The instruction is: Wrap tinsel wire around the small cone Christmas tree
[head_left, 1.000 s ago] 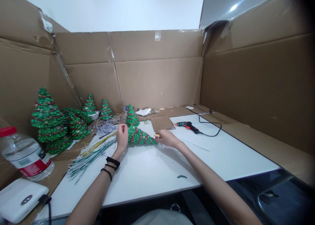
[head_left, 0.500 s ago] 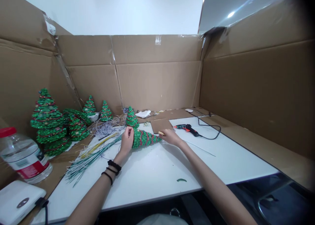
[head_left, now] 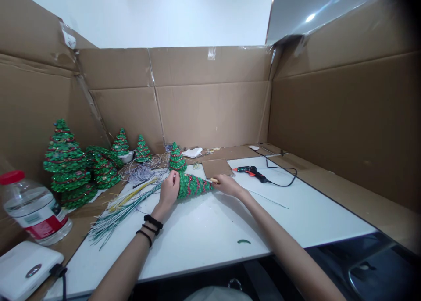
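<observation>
A green cone-shaped tree [head_left: 194,186] with red garland lies on its side over the white board [head_left: 204,235], its tip toward the right. My left hand [head_left: 169,189] is closed round its wide base end. At the tip, my right hand [head_left: 226,184] is closed on a small tan wooden-looking piece [head_left: 215,180], whose far part my fingers hide. Just behind the held tree, a small tree [head_left: 176,157] stands upright. Green and white strands [head_left: 126,213] and yellow ones [head_left: 133,195] lie left of my left hand.
A glue gun [head_left: 251,173] with a black cable lies at right, beside a cardboard square [head_left: 217,168]. Several decorated trees [head_left: 66,160] stand at left, near tangled wire [head_left: 144,171]. A bottle [head_left: 36,209] and a white device [head_left: 28,268] are at near left. Cardboard walls [head_left: 210,112] surround the table.
The view has shifted very slightly. Both hands keep their hold, and the tree between them stays in nearly the same place.
</observation>
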Demonstrator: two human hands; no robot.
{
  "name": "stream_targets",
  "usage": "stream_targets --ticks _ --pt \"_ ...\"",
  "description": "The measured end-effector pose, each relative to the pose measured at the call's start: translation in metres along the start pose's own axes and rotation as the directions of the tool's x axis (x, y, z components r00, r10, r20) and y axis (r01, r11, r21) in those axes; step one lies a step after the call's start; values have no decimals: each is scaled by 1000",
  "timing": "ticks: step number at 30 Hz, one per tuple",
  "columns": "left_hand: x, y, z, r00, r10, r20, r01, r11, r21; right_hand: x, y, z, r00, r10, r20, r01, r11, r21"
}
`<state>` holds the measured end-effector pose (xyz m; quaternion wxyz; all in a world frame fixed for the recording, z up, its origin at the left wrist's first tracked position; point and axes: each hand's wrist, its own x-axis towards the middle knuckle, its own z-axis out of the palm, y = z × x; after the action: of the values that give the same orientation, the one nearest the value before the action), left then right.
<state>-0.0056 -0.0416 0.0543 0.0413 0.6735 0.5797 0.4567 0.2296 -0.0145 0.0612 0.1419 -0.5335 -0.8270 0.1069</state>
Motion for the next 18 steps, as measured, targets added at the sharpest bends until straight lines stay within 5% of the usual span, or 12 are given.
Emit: stream_targets --ticks 7,18 --pt "1 -2 0 998 -40 57 26 972 232 1 11 -1 999 26 27 -26 1000 11" --pt "3 -5 1 991 -74 113 45 968 246 1 3 2 1000 0 9 0 1000 6"
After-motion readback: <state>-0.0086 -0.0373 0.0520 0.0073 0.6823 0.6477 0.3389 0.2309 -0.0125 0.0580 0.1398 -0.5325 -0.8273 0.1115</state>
